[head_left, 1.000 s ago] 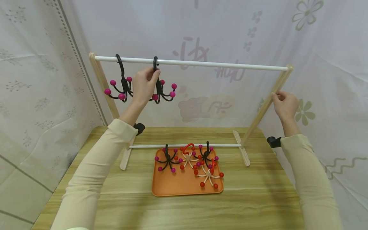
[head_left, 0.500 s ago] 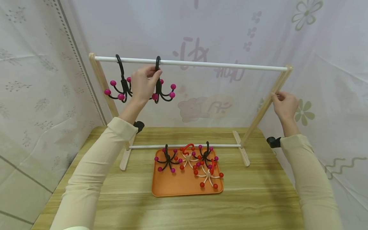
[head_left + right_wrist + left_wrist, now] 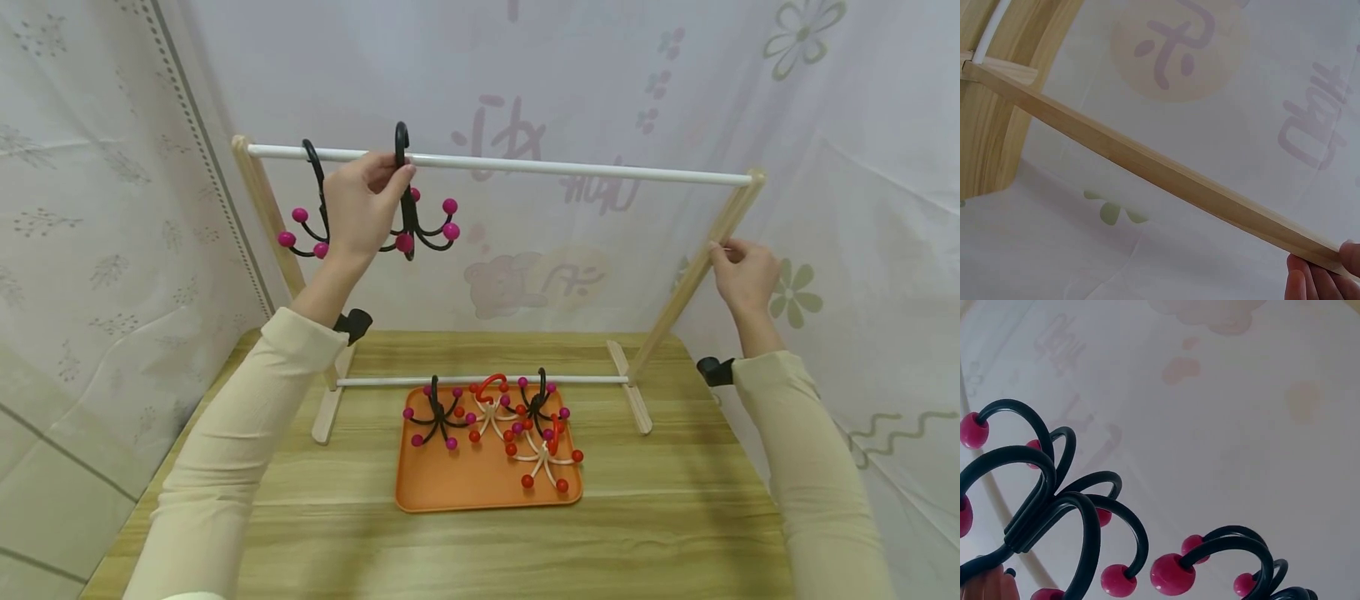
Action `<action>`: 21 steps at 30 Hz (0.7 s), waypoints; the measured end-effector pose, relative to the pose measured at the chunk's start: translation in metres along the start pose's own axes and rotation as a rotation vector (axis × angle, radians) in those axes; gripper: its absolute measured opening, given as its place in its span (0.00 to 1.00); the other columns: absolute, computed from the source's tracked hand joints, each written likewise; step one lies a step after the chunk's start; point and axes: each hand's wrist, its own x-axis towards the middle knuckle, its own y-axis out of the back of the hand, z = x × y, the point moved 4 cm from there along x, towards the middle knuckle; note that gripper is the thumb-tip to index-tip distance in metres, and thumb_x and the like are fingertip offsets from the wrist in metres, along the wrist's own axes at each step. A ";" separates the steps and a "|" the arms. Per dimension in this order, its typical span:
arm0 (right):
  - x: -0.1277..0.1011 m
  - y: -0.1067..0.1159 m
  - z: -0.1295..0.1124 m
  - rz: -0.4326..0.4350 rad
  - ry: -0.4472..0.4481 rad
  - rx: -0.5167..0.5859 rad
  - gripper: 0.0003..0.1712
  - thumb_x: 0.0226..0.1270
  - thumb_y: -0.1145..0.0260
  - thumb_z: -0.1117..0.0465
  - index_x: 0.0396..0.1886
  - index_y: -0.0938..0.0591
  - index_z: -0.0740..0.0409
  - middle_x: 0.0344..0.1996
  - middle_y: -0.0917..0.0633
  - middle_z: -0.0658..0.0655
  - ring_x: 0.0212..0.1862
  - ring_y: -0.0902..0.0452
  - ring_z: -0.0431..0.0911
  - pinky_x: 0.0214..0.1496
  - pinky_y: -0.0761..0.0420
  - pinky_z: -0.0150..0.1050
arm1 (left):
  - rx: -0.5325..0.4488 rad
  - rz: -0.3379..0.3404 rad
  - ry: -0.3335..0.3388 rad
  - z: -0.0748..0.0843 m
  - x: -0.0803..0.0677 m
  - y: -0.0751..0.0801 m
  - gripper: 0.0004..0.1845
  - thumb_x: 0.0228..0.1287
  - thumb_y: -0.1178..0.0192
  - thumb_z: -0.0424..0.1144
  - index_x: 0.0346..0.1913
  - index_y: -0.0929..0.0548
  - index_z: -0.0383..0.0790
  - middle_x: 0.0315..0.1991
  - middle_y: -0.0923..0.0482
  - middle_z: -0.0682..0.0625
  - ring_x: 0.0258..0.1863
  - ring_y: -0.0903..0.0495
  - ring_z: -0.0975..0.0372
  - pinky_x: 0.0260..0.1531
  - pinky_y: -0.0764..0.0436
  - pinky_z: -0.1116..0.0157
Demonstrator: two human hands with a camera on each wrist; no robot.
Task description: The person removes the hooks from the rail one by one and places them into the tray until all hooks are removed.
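Hands (image 3: 363, 204) lift a hook; orange tray (image 3: 450, 487) holds perhaps four.

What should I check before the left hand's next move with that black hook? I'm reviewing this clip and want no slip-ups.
1. Left hand grips the black hook: ok.
2. Hook's curved top is clear of the white rod: ok, it rises above the rod.
3. Right hand steadies the wooden upright: ok.
4. Second black hook is seated on the rod: ok.
5. Gap between the two hooks' arms: cannot tell, the hand covers it.
6. Orange tray of spare hooks sits below, out of the way: ok.
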 end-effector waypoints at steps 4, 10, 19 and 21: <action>0.000 0.000 0.000 0.006 0.003 -0.001 0.21 0.60 0.44 0.53 0.42 0.19 0.66 0.35 0.19 0.65 0.38 0.26 0.55 0.49 0.34 0.43 | -0.029 -0.035 0.012 0.002 -0.010 0.001 0.12 0.58 0.42 0.39 0.37 0.18 0.31 0.33 0.18 0.45 0.33 0.20 0.63 0.36 0.26 0.73; 0.000 0.000 -0.001 0.000 -0.006 -0.004 0.21 0.60 0.44 0.52 0.42 0.19 0.66 0.36 0.19 0.65 0.39 0.26 0.55 0.50 0.35 0.43 | -0.081 -0.103 0.066 -0.001 -0.032 -0.002 0.12 0.57 0.41 0.39 0.37 0.18 0.32 0.34 0.19 0.46 0.34 0.21 0.63 0.36 0.26 0.71; 0.000 0.001 -0.001 -0.008 -0.022 -0.006 0.22 0.60 0.44 0.51 0.43 0.19 0.65 0.36 0.20 0.65 0.39 0.26 0.54 0.50 0.35 0.43 | -0.139 -0.154 0.120 0.021 -0.067 -0.004 0.08 0.56 0.42 0.30 0.35 0.20 0.25 0.34 0.20 0.39 0.36 0.21 0.55 0.37 0.25 0.68; 0.000 0.001 -0.001 -0.009 -0.029 -0.004 0.22 0.60 0.44 0.51 0.43 0.19 0.65 0.36 0.20 0.65 0.37 0.26 0.50 0.50 0.34 0.42 | -0.173 -0.153 0.128 0.016 -0.075 -0.008 0.08 0.56 0.41 0.29 0.35 0.20 0.25 0.33 0.20 0.38 0.36 0.21 0.54 0.36 0.24 0.68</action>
